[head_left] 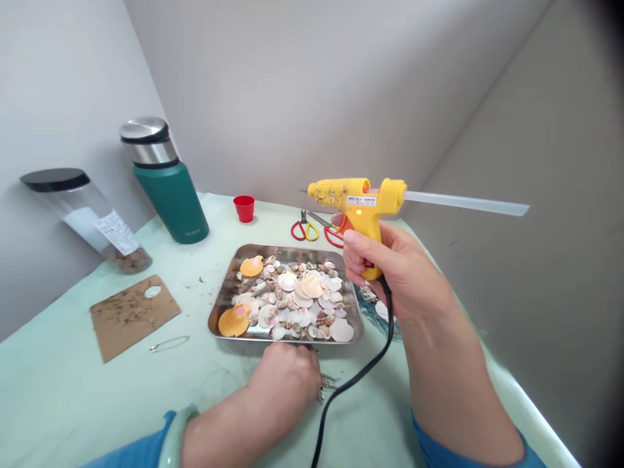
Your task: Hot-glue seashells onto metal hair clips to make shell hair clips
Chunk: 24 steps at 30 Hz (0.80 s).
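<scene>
In the head view I see the right hand [402,279] raised, wrapped round the yellow glue gun [341,194], while the left hand [290,369] lies low, knuckles up (whether it grips anything I cannot tell), with the metal tray [227,294] just beyond it.

From where I stand, I cannot read any word or number with certainty. On the yellow glue gun [358,195] there is a white sticker [361,201] with a row of dark printed characters, heavier at its left end, but they are too small for me. The clear jar [88,226] carries a white paper label [116,232] with grey print on it, which is blurred. Near the foot of the green bottle [168,198] there is a short line of pale lettering [194,232], also too faint to make out.
</scene>
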Each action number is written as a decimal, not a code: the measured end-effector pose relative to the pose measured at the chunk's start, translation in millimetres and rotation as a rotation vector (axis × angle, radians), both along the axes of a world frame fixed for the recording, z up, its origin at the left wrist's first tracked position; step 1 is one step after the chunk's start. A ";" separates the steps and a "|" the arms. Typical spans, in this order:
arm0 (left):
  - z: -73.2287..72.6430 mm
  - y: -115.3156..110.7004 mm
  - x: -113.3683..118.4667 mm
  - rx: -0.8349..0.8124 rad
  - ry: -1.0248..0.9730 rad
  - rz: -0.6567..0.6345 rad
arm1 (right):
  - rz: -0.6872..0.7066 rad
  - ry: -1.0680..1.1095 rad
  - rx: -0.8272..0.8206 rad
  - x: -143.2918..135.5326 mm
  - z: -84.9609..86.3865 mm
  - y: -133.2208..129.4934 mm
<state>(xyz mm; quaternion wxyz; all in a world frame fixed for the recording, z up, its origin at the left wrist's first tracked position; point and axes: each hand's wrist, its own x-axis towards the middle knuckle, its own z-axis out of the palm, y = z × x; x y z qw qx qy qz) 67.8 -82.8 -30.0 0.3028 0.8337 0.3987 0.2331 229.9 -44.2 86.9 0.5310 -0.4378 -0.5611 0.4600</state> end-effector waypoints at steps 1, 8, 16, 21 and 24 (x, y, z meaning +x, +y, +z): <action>0.0 0.2 1.7 0.086 0.123 -0.040 | 0.003 0.000 0.000 -0.3 0.0 -0.4; -2.1 -6.5 4.8 0.475 0.635 -0.174 | 0.034 0.028 -0.025 -2.2 -0.4 -1.8; 34.6 6.8 -31.8 0.432 0.142 -0.121 | 0.020 0.018 -0.047 -6.2 -3.8 2.0; 66.7 50.4 -52.4 -0.309 -0.365 0.206 | 0.027 0.011 -0.093 -16.9 -11.3 6.2; 62.9 68.6 -58.6 -0.662 -0.631 0.257 | 0.015 -0.044 -0.137 -26.7 -22.4 9.6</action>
